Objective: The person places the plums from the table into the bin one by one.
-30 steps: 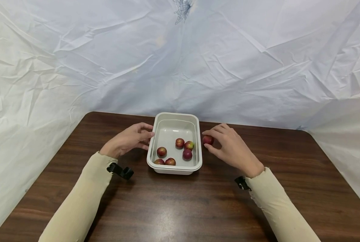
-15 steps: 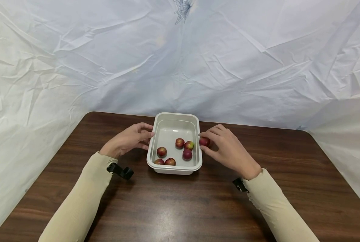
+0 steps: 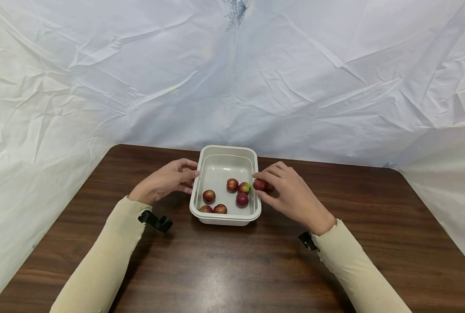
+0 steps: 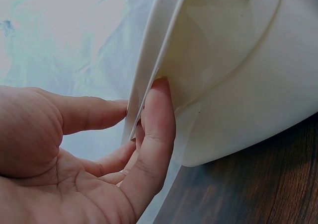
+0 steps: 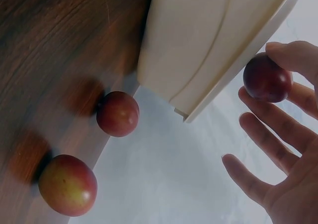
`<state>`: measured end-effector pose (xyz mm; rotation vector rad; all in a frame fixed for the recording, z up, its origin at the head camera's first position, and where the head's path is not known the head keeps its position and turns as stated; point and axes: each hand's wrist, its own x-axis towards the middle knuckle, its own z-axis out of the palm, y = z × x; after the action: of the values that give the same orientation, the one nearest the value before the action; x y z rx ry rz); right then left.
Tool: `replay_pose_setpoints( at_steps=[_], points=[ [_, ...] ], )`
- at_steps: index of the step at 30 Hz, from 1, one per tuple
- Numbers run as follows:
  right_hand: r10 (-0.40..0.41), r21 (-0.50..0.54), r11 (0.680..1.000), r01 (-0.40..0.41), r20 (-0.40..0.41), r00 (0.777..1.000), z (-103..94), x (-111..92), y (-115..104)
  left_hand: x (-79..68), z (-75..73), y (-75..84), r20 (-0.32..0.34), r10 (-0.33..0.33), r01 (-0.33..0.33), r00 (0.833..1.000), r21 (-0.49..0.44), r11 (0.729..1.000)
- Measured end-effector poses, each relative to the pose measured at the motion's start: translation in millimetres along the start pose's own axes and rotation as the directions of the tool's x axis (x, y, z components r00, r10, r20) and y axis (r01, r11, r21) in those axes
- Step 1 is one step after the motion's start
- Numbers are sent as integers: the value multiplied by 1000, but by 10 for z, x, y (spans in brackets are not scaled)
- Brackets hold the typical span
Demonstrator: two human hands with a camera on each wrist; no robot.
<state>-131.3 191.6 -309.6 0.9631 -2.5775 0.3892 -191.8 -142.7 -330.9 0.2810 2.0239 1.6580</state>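
My left hand [image 3: 167, 179] pinches the left rim of a white plastic container [image 3: 222, 169]. In the left wrist view, the thumb lies on the rim and a finger [image 4: 158, 119] presses from beneath it. A dark red plum [image 5: 267, 77] is held between the thumb and fingers of my right hand [image 3: 291, 193], level with the container's right rim. The other fingers of that hand are spread apart. Several red plums lie on the container floor, among them one with a green-yellow patch [image 3: 246, 188] and a dark one [image 3: 242, 200].
Two more plums, a red one [image 5: 118, 113] and a red-yellow one [image 5: 68, 186], sit on the wooden table [image 3: 217, 265] outside the container in the right wrist view. My right hand hides them in the head view. White sheeting [image 3: 232, 95] hangs behind the table.
My right hand has carried its plum leftward, from beside the container to its right rim. The left hand, the container and the plums inside have stayed in place.
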Motion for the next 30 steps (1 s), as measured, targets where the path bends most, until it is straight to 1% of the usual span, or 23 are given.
replay_pose_setpoints(
  at_steps=[20,30],
  points=[
    [-44,13,999,45,-9,999,47,5,-110,11,2,6,1,-7,7,1000,0,1000],
    [-80,43,996,81,-22,997,68,12,-182,16,-3,-6,-3,-5,5,1000,2,1000]
  ],
)
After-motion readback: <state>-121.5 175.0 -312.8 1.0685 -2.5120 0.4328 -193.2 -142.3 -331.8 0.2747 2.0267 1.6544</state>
